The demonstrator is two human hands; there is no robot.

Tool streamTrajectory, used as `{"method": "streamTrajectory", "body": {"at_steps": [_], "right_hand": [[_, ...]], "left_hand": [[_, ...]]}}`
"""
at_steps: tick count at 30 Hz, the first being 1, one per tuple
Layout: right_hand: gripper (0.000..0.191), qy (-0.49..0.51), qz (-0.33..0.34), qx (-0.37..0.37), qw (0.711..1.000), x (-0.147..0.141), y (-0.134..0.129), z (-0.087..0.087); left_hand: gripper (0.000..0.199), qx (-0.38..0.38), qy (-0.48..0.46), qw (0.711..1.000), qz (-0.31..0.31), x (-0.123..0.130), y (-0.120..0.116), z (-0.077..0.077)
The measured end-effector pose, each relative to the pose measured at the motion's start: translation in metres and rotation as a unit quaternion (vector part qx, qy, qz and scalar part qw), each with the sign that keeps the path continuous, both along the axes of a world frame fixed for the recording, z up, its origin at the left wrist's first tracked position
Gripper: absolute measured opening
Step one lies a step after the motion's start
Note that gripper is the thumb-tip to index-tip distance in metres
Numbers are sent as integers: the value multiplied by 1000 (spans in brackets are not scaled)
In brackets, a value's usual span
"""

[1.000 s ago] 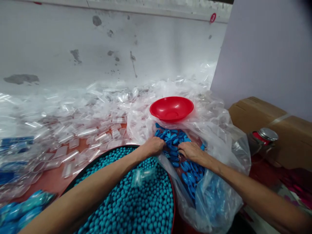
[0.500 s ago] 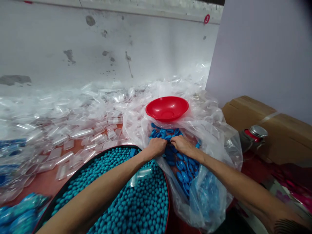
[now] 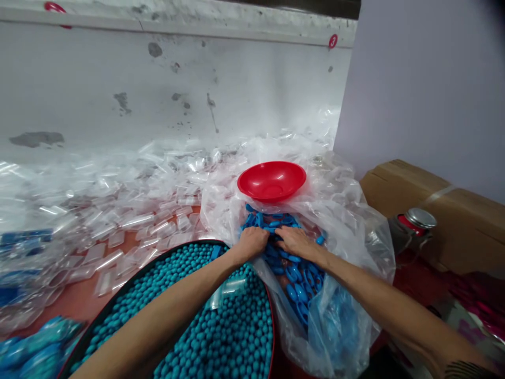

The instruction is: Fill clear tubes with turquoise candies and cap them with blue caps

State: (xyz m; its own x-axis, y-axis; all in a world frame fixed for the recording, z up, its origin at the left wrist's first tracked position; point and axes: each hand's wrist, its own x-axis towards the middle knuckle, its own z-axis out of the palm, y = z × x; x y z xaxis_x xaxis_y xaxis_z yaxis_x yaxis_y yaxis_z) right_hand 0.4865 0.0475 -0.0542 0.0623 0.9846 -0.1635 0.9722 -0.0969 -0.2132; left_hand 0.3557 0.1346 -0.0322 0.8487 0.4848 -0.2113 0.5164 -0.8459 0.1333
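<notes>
Over a plastic bag (image 3: 284, 342) of blue plastic pieces (image 3: 302, 287), my two hands are close together. My left hand (image 3: 253, 243) is closed, its knuckles up, on a blue plastic piece mostly hidden by the fingers. Beside it, my right hand (image 3: 295, 243) has its fingers bent round a blue piece in the gap between the hands. The pieces are small, some oval and some loop-shaped. Just beyond the hands, a shallow red bowl (image 3: 272, 181) rests tilted on the bag. Under my left forearm stands a dark-rimmed tub of teal balls (image 3: 236, 337).
Clear plastic tubes (image 3: 138, 221) cover the red surface at the left, up to the white wall (image 3: 252, 89). Two clear tubes lie on the balls. Filled blue packs (image 3: 39, 347) are at the lower left. A cardboard box (image 3: 434, 210) and a silver-lidded container (image 3: 418, 218) stand right.
The view has shifted slightly, so the scene sits a little lower. My right hand's fingers have spread slightly, and some blue pieces under it lie differently. My left hand stays closed.
</notes>
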Motion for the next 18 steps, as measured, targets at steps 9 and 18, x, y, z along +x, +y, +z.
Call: {"method": "streamTrajectory", "body": {"at_steps": [9, 18], "right_hand": [[27, 75, 14, 50, 996, 35, 11, 15], [27, 45, 29, 35, 998, 7, 15, 3]], "left_hand": [[29, 29, -64, 988, 137, 4, 20, 5], [32, -3, -76, 993, 95, 21, 13, -10]]}}
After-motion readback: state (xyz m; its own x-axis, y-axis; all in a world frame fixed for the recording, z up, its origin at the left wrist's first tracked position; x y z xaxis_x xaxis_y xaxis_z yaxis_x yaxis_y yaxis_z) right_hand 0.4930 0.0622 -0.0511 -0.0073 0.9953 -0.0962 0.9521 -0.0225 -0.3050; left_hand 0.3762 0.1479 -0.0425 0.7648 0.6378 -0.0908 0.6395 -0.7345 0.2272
